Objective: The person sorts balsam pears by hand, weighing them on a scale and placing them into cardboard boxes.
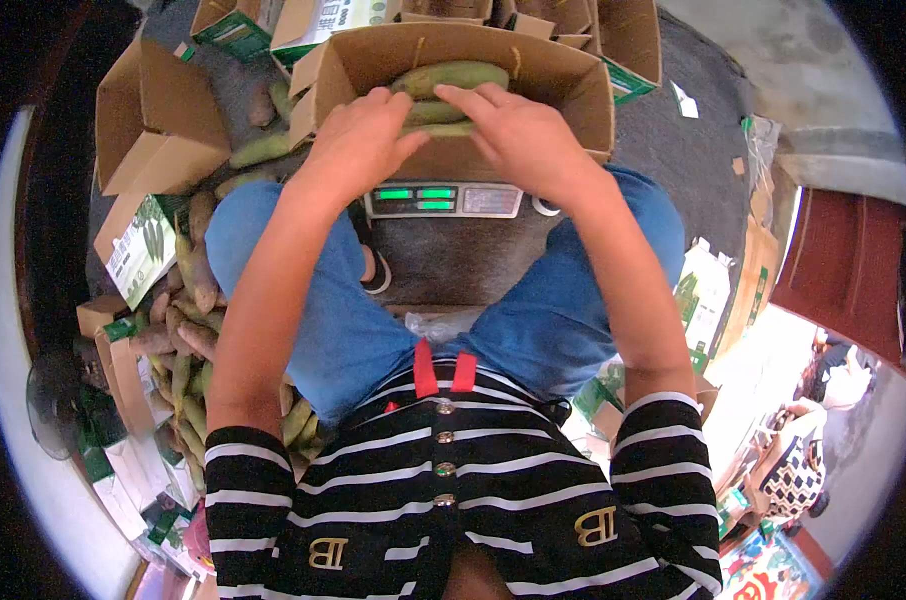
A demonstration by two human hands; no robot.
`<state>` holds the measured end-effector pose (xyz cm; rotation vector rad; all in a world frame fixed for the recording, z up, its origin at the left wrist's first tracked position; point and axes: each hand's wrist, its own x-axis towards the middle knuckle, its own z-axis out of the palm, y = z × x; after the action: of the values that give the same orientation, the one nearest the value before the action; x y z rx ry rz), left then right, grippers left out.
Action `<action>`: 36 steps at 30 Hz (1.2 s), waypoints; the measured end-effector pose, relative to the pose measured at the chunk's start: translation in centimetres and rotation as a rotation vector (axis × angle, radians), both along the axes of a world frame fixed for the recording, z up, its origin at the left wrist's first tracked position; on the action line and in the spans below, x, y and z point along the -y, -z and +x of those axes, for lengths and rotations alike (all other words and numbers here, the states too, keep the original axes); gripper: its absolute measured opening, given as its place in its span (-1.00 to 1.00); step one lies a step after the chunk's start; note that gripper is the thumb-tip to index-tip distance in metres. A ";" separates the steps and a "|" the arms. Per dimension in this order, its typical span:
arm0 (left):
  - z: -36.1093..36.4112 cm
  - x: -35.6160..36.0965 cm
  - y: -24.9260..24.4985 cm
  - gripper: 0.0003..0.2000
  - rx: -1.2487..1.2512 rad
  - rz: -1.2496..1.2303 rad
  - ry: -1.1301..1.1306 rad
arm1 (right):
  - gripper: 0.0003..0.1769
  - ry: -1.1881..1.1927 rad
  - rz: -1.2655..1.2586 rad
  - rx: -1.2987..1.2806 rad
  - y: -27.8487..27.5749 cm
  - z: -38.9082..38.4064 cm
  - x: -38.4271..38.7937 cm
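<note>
An open cardboard box (563, 90) stands on a scale (443, 200) whose display shows green digits. Inside it lie several long green vegetables (451, 76), side by side. My left hand (361, 140) reaches over the box's near left part, its fingers spread against the vegetables' left ends. On the right, my right hand (521, 135) is also spread, fingertips over the vegetables. Both palms face down, and neither hand is wrapped round anything.
A second open box (158, 120) stands at the left, above a heap of green and brown vegetables (188, 340). More boxes (628, 50) line the far side. A printed carton (703, 300) lies at the right.
</note>
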<state>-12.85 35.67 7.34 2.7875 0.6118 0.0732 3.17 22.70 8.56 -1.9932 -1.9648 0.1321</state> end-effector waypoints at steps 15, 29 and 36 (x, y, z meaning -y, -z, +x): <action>1.0 0.8 1.8 -0.77 -0.266 0.055 0.095 | -0.80 0.023 -0.397 0.123 2.4 0.4 0.2; 1.2 0.7 1.4 -0.82 -0.256 0.035 0.098 | -0.81 0.042 -0.406 0.091 2.1 0.1 0.1; 1.2 0.9 1.3 -0.68 -0.273 0.023 0.089 | -0.81 0.058 -0.363 0.077 2.3 0.0 0.1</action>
<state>-11.60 34.76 6.08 2.8658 0.5504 -0.3259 3.17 22.58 6.30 -2.3072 -2.0446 0.4309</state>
